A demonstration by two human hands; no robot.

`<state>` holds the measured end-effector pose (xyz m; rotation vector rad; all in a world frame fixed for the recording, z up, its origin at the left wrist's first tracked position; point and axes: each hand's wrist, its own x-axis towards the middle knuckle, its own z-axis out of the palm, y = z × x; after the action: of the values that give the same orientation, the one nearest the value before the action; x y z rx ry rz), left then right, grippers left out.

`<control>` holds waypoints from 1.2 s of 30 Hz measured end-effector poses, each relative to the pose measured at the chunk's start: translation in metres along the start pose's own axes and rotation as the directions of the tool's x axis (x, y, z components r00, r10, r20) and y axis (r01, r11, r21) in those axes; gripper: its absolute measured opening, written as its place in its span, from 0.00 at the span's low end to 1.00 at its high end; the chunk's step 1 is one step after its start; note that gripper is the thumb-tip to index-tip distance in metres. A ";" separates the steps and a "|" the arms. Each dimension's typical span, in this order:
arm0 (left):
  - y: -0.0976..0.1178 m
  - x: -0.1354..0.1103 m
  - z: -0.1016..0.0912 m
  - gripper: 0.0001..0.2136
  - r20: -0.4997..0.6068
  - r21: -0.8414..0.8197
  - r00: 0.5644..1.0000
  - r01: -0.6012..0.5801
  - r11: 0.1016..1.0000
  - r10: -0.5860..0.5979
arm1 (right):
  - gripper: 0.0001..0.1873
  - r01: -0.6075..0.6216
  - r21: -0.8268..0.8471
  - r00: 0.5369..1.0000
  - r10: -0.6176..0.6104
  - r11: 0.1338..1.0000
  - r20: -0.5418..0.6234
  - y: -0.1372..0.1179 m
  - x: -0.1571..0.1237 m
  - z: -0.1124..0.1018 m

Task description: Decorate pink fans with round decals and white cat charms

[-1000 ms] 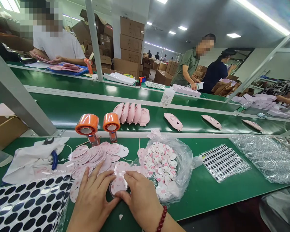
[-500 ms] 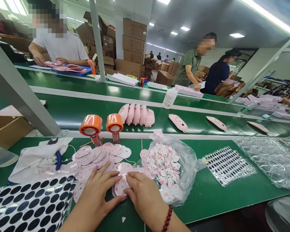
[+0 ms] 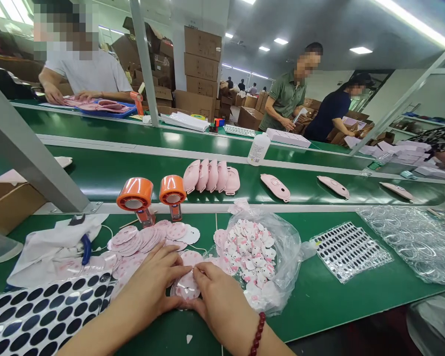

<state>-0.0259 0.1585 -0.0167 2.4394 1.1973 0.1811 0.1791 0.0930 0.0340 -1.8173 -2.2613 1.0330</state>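
Both hands meet at a round pink patterned disc (image 3: 187, 288) on the green tabletop. My left hand (image 3: 156, 278) grips its left side between thumb and fingers. From the other side my right hand (image 3: 222, 299), with a red bead bracelet at the wrist, pinches the disc's upper and lower edge. A fingertip hides part of the disc. Just beyond the hands lies a heap of similar pink discs (image 3: 154, 239). Right of them, a clear plastic bag (image 3: 287, 257) lies spread around many small white-and-pink cutouts (image 3: 250, 249).
Two orange handheld fans (image 3: 134, 194) stand behind the discs. Sheets of black ovals (image 3: 33, 311) lie at left, another oval-dotted sheet (image 3: 352, 249) at right beside clear plastic packs (image 3: 404, 242). Pink covers (image 3: 275, 187) rest on the belt beyond. Co-workers are across the line.
My left hand's thumb has drawn in against the disc's lower edge, and both hands have closed tighter around it. Across the line, a person in green has straightened and lifted a white item.
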 end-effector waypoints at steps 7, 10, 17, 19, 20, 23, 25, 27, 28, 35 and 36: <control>0.019 0.008 -0.024 0.21 0.163 -0.010 0.981 0.111 0.994 -0.108 | 0.33 -0.031 -0.113 0.998 0.037 0.993 0.054 -0.011 0.002 -0.009; 0.015 0.008 -0.022 0.19 0.154 -0.044 0.984 0.093 0.995 -0.085 | 0.30 -0.022 -0.147 0.997 0.033 0.989 0.073 -0.009 0.008 -0.014; -0.022 0.000 0.017 0.19 -0.074 -0.088 0.992 -0.106 0.991 0.099 | 0.28 0.040 -0.178 0.996 -0.025 0.983 0.086 0.003 0.019 -0.018; -0.030 -0.003 0.031 0.22 -0.193 -0.051 0.962 -0.208 0.977 0.195 | 0.26 0.055 -0.192 0.996 -0.040 0.980 0.082 0.004 0.018 -0.017; -0.033 -0.004 0.035 0.25 -0.244 -0.028 0.938 -0.259 0.965 0.245 | 0.25 0.057 -0.199 0.996 -0.041 0.978 0.081 0.003 0.017 -0.016; -0.032 -0.007 0.038 0.31 -0.346 0.043 0.872 -0.353 0.935 0.346 | 0.27 0.063 -0.212 0.996 -0.048 0.975 0.075 0.002 0.014 -0.015; -0.026 -0.008 0.031 0.34 -0.388 0.078 0.844 -0.371 0.925 0.371 | 0.28 0.077 -0.216 0.995 -0.062 0.973 0.073 0.002 0.012 -0.015; -0.018 -0.008 0.021 0.35 -0.400 0.101 0.827 -0.387 0.916 0.394 | 0.28 0.097 -0.221 0.994 -0.082 0.970 0.076 0.001 0.011 -0.016; -0.014 -0.008 0.016 0.34 -0.400 0.109 0.822 -0.397 0.911 0.406 | 0.28 0.106 -0.225 0.993 -0.090 0.969 0.079 0.001 0.011 -0.017; -0.011 -0.008 0.019 0.30 -0.419 0.085 0.815 -0.403 0.911 0.400 | 0.26 0.143 -0.248 0.988 -0.122 0.958 0.098 0.002 0.011 -0.017; -0.013 -0.008 0.022 0.29 -0.421 0.075 0.817 -0.401 0.913 0.394 | 0.25 0.146 -0.249 0.987 -0.126 0.957 0.096 0.003 0.011 -0.016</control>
<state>-0.0343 0.1523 -0.0416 2.6899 0.8053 0.8899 0.1856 0.1107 0.0410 -1.6997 -2.6332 0.8381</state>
